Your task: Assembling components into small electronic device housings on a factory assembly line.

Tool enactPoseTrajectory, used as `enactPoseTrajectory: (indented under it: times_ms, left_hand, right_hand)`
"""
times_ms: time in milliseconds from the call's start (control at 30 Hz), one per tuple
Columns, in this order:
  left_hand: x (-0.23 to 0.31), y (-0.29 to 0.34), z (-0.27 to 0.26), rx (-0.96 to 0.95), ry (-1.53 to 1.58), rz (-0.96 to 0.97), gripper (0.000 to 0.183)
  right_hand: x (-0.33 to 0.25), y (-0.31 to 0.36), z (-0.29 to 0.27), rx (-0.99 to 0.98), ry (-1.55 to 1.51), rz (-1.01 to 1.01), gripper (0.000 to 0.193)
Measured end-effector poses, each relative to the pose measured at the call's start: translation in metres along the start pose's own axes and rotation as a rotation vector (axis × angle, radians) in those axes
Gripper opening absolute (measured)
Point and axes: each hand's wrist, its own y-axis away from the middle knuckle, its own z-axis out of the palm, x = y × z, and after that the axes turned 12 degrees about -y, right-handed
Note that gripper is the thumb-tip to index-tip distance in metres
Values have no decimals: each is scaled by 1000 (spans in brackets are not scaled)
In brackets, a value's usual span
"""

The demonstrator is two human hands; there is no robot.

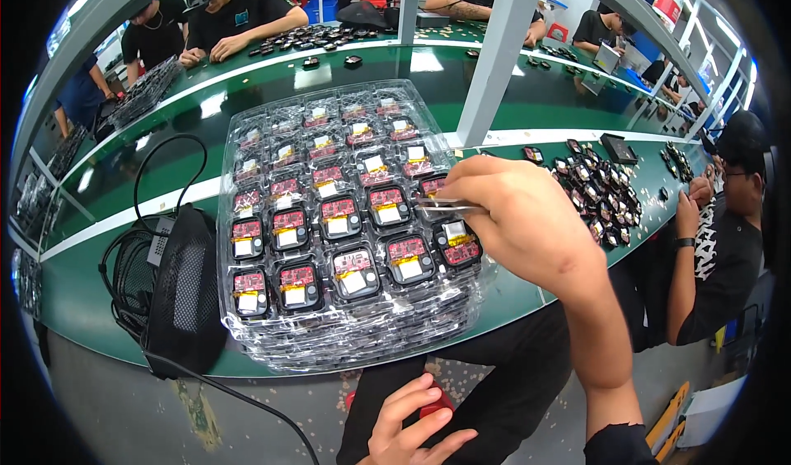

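Right hand (527, 218) is pinching tweezers (449, 208) over the clear tray (272, 135) of red circuit modules (340, 218). Left hand (412, 428) is resting low by the lap, fingers (412, 399) loosely spread.

Black mesh bag (185, 288) (cables trailing) crowds tray stack (272, 345)

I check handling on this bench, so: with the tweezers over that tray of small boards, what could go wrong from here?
1. The tweezers in the right hand point at exposed red boards; a slip might scratch one.
2. The stack of clear trays overhangs the green bench's edge; pressure there could tip it.
3. The left hand is down at the lap, so nothing steadies the stack.
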Motion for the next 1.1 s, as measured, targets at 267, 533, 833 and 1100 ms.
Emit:
enactPoseTrajectory:
  times_ms: [267, 533, 833, 1100]
  left_hand:
    - [-12, 2, 3, 3, 16, 6, 62]
    - [-3, -2, 4, -52, 47, -30, 55]
    - [5, 4, 6, -39, 60, -84, 48]
    - [7, 5, 6, -44, 51, -96, 44]
  right_hand:
    - [-14, 7, -10, -271, 307, 46, 45]
    - [-19, 19, -20, -365, 197, 80, 73]
    - [-8, 22, -24, -403, 150, -4, 82]
    - [-6, 24, -18, -466, 234, 9, 71]
